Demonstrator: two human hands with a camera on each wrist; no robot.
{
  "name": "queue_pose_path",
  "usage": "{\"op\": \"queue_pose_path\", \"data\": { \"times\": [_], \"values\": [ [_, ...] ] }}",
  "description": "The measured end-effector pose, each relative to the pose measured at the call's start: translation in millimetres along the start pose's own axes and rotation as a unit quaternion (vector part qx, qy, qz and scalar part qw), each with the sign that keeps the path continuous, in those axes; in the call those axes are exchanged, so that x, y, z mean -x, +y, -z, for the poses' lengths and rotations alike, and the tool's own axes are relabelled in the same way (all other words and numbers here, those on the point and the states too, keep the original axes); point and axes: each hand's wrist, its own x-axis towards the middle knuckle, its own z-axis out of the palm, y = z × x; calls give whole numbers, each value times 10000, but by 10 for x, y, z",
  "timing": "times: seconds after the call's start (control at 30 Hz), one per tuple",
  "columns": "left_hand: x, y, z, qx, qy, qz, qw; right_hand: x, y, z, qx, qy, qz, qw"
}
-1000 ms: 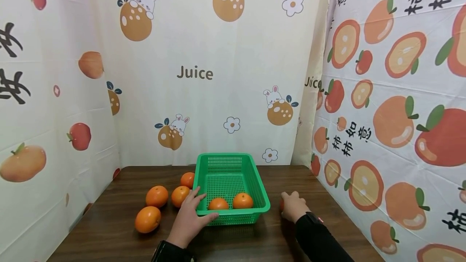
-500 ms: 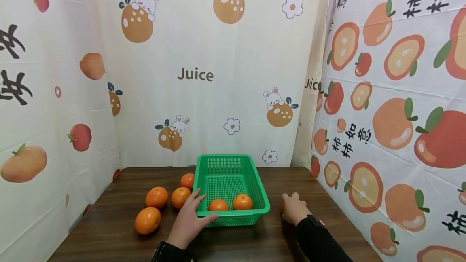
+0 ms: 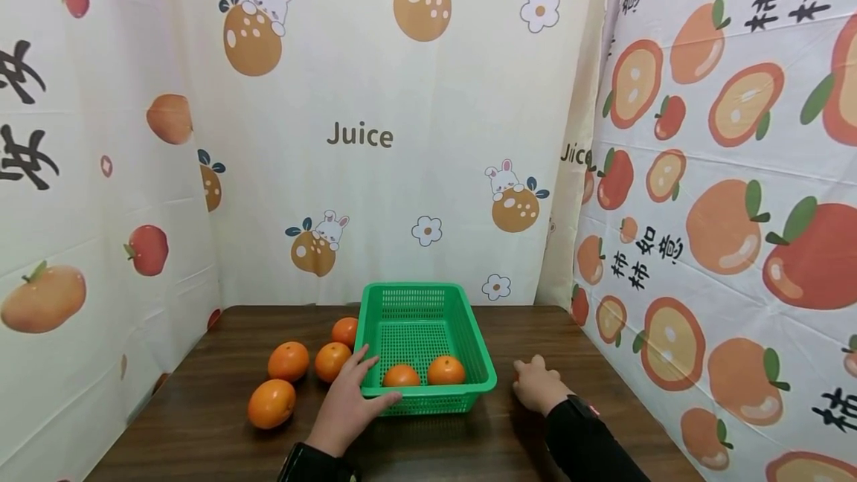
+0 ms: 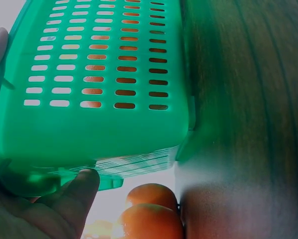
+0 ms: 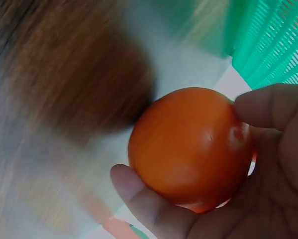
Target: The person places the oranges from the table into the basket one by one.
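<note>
A green plastic basket (image 3: 428,399) stands mid-table with two oranges, one left (image 3: 402,376) and one right (image 3: 446,370), near its front wall. My left hand (image 3: 344,407) holds the basket's near left corner, thumb along the front rim and fingers spread over the left rim. Right of the basket, apart from it, my right hand (image 3: 538,385) grips another orange (image 5: 188,149) low over the table. Thumb and fingers curl around that orange in the right wrist view; in the head view the hand hides nearly all of it.
Left of the basket lie several loose oranges (image 3: 289,361) on the dark wooden table (image 3: 201,422); the farthest orange (image 3: 344,331) is right beside the basket's wall. Fruit-printed cloths (image 3: 643,244) hang at the back and both sides.
My right hand has shifted slightly left and turned a little, so less of its orange shows. The left hand, basket and other oranges have stayed put.
</note>
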Motion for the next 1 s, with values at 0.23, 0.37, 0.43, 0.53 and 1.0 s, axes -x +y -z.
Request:
{"op": "queue_pose_path", "data": {
  "times": [0.23,0.37,0.43,0.53,1.0],
  "values": [
    [-11,-3,8,91,-3,-14,10000,53,3,43,-13,124,159,9998],
    [3,4,18,61,0,-39,10000,38,42,30,-221,229,157,9994],
    [9,5,17,46,-13,-50,10000,21,65,3,-303,278,197,9990],
    [14,12,13,90,-55,-15,9999,5,80,-35,-275,332,307,9986],
    [3,2,17,43,-29,-27,10000,14,48,-71,-212,346,310,9987]
  ]
}}
